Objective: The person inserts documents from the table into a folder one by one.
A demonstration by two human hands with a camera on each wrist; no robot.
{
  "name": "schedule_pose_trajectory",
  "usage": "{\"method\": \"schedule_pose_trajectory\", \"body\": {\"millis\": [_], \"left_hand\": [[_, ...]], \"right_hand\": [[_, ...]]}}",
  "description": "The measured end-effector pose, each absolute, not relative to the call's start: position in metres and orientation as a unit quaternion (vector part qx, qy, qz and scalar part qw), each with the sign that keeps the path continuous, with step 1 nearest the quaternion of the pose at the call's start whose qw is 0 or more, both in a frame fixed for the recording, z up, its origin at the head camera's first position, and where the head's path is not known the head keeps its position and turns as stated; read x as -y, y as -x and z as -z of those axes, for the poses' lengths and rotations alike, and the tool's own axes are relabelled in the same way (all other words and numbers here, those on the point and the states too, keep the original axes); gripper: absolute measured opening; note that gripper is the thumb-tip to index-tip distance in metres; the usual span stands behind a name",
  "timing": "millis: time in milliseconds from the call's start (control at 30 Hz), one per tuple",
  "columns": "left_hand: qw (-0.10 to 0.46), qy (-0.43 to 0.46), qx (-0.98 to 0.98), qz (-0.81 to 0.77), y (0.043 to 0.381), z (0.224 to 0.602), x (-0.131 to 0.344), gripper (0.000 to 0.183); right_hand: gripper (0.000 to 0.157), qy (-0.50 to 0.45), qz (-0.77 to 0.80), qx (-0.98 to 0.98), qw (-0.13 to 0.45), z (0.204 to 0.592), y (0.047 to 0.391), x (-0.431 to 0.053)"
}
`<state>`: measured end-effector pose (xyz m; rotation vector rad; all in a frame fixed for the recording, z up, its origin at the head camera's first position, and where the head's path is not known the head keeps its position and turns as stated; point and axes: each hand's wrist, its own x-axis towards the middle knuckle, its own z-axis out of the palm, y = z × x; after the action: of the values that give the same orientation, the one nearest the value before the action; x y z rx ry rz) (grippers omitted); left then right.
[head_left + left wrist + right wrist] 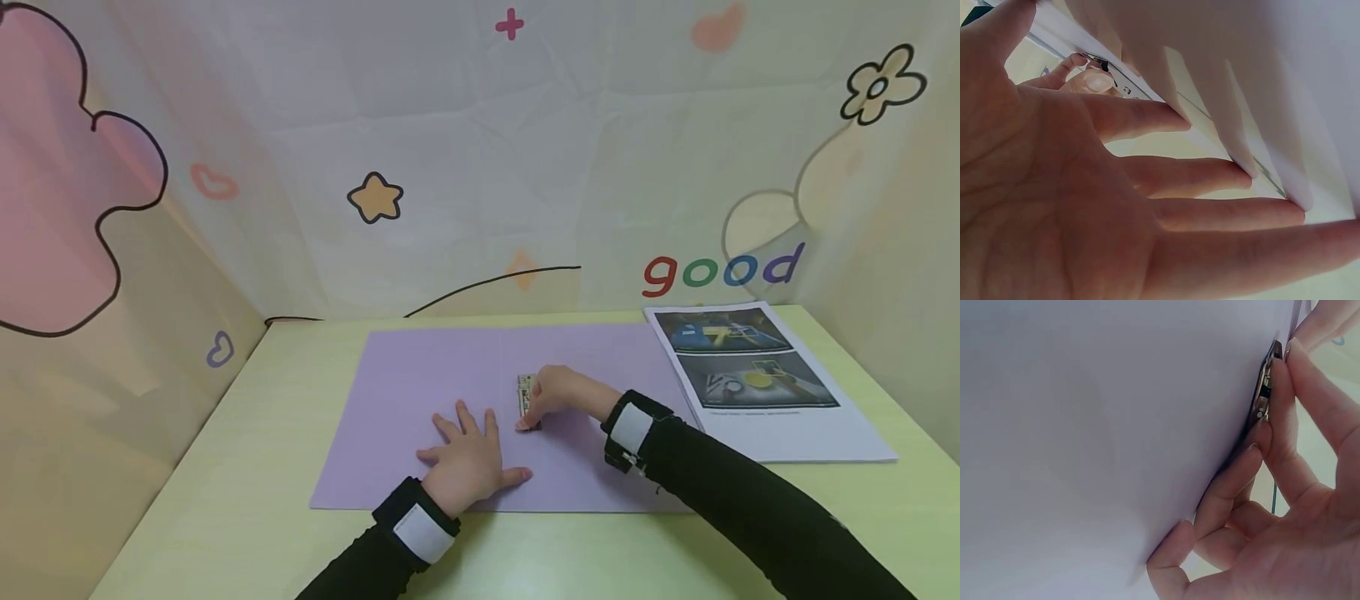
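A small flat rectangular strip [525, 393] with a fine dark-and-gold pattern lies on the purple sheet [427, 375]; its exact kind is unclear. My right hand [557, 393] holds it, with curled fingers along its right side and thumb and forefinger near its close end. In the right wrist view the strip [1264, 387] shows edge-on between the sheet and the fingers, partly hidden by them. To the left, my left hand [468, 462] rests on the sheet with fingers spread. The left wrist view shows its palm [1054, 200] and straight fingers, holding nothing.
A stack of white paper [795, 433] with two printed photos lies at the right, overlapping the purple sheet's edge. The pale yellow table [240, 500] meets a printed cloth backdrop [450, 125] at the back and sides.
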<state>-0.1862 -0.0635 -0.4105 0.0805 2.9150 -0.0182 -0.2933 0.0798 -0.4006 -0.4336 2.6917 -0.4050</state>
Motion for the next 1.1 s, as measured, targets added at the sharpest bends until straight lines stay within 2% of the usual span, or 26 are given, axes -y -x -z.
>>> {"method": "schedule_pose_trajectory", "body": {"millis": [700,1100], "left_hand": [[0.112,-0.022,-0.993,0.003,0.187,0.412,0.063,0.104],[0.113,-0.019,-0.993,0.004,0.188,0.413,0.063,0.104]], "right_hand": [[0.024,0.189,0.193,-0.939,0.215,0.406,0.300,-0.088],[0.025,0.189,0.238,-0.924,0.231,0.405,0.300,-0.095]]}}
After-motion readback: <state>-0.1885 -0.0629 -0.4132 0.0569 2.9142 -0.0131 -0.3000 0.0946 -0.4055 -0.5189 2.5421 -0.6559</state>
